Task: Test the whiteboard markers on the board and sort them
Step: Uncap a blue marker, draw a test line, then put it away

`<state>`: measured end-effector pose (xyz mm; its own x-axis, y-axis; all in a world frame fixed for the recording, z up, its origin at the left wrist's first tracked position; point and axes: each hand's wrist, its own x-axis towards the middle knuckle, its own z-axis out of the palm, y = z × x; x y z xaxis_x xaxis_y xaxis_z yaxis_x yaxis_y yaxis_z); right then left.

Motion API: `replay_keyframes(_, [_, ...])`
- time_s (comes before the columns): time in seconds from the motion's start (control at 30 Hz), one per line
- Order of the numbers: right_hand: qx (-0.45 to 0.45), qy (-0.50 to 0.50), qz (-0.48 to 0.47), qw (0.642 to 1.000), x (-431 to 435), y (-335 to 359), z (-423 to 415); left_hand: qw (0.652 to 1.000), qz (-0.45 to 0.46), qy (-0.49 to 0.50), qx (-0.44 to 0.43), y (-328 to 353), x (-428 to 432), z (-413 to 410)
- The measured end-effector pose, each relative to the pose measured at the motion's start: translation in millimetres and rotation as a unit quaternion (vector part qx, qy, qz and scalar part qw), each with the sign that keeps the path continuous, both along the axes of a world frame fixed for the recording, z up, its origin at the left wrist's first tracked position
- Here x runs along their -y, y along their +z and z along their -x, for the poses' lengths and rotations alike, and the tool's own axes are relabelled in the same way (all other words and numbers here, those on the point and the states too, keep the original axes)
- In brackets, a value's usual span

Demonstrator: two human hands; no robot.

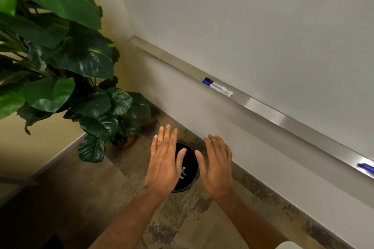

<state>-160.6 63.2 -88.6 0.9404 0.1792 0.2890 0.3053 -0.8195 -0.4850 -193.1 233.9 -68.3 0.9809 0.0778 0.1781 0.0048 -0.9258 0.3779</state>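
Both hands are flat and empty, fingers straight: left hand and right hand hover over the black bin, which has a few markers inside. Beyond the bin, a black-capped marker and a blue-capped marker lie on the whiteboard tray.

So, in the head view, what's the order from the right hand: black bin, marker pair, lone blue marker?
1. black bin, below, just left of the right hand.
2. marker pair, ahead on the tray.
3. lone blue marker, far right on the tray.
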Motion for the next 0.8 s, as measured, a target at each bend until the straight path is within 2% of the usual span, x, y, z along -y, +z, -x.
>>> replay_keyframes(0.43, [0.065,-0.068,0.006,0.996,108,104,18,0.994,0.006,-0.103,0.034,93,111,-15])
replay_keyframes(0.8, [0.054,-0.164,0.046,0.984,249,141,43,0.981,-0.039,-0.184,0.051,116,233,-25])
